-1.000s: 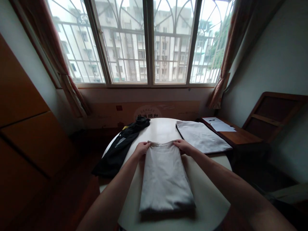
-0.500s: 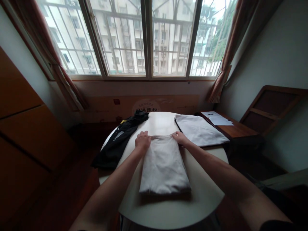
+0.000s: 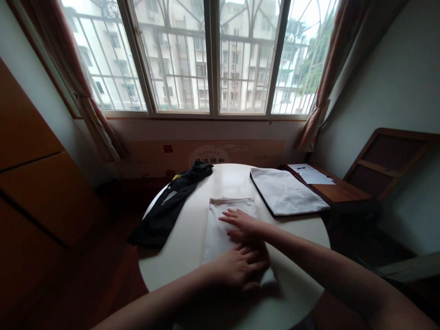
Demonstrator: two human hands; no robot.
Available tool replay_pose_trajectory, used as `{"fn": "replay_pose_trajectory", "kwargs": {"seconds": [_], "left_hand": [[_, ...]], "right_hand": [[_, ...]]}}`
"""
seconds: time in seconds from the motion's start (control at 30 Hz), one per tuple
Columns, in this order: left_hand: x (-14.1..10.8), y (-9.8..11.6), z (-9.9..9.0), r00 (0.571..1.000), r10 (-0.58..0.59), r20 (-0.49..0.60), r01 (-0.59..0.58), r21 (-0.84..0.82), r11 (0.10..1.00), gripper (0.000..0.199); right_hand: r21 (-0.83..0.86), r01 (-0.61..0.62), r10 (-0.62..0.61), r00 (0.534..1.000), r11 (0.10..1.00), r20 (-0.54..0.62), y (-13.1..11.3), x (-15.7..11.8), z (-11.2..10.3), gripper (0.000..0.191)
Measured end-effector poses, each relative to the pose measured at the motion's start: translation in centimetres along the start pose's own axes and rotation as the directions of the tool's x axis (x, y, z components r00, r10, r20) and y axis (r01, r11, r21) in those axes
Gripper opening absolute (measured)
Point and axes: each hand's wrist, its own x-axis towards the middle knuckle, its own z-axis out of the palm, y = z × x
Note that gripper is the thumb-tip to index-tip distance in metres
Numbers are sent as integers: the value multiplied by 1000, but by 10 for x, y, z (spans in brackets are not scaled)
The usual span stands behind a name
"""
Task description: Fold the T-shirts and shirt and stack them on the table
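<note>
A folded white cloth garment point(image 3: 216, 229) lies in the middle of the round white table point(image 3: 292, 266), its straight folded edge toward the window. My right hand point(image 3: 240, 224) rests flat on its upper part with the fingers spread. Closer to me, my left hand point(image 3: 239, 266) lies over the garment's lower part, fingers stretched out toward the right. The two hands are close together, and the left one with its forearm hides much of the garment's near end. Neither hand grips anything.
Black clothing point(image 3: 172, 206) hangs over the table's left edge. A folded white and dark cloth point(image 3: 287, 192) lies at the back right. Beyond it stands a wooden chair point(image 3: 343, 185) with white papers point(image 3: 314, 174) on its seat. Curtains point(image 3: 311, 123) frame the barred window.
Both hands have let go of the garment's far edge and come nearer to me. They now lie flat on the cloth, the left one having crossed to the right. The view has shifted slightly.
</note>
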Motion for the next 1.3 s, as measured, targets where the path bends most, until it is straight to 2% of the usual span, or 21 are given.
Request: {"fn": "replay_pose_trajectory", "kwargs": {"seconds": [0.1,0.27,0.53,0.63,0.73,0.8,0.87,0.97,1.1,1.2,1.3], "left_hand": [[-3,7,-5,999,8,39,-6,-64,998,70],[-8,17,-6,995,18,102,-3,-152,988,73],[-11,9,4,996,58,66,-52,-93,994,63],[-11,10,3,997,53,48,-51,-51,997,62],[-10,9,6,996,84,1,-84,10,996,60],[-10,7,9,993,111,-26,-109,67,992,57],[-10,4,12,990,129,-49,-122,121,985,53],[-11,2,17,988,140,-63,-127,170,977,51],[-11,2,20,988,137,-65,-123,184,975,52],[-12,3,19,990,125,-66,-113,159,981,53],[-13,6,13,992,110,-56,-102,123,987,58]], "right_hand": [[-87,-69,78,991,994,107,7,6,7,62],[-153,-154,168,982,976,86,31,23,0,61],[-185,-279,295,953,942,62,59,48,-5,62],[-213,-241,253,967,947,26,52,49,-8,60],[-223,-104,103,995,969,-14,29,51,-6,66],[-187,28,-25,999,982,20,14,55,1,72],[-134,110,-99,992,985,81,6,62,9,76],[-91,72,-61,991,993,121,12,77,18,74],[-96,-5,16,993,995,116,35,96,17,67],[-96,-13,25,993,995,119,43,101,14,65],[-88,3,6,994,996,111,40,99,12,61]]}}
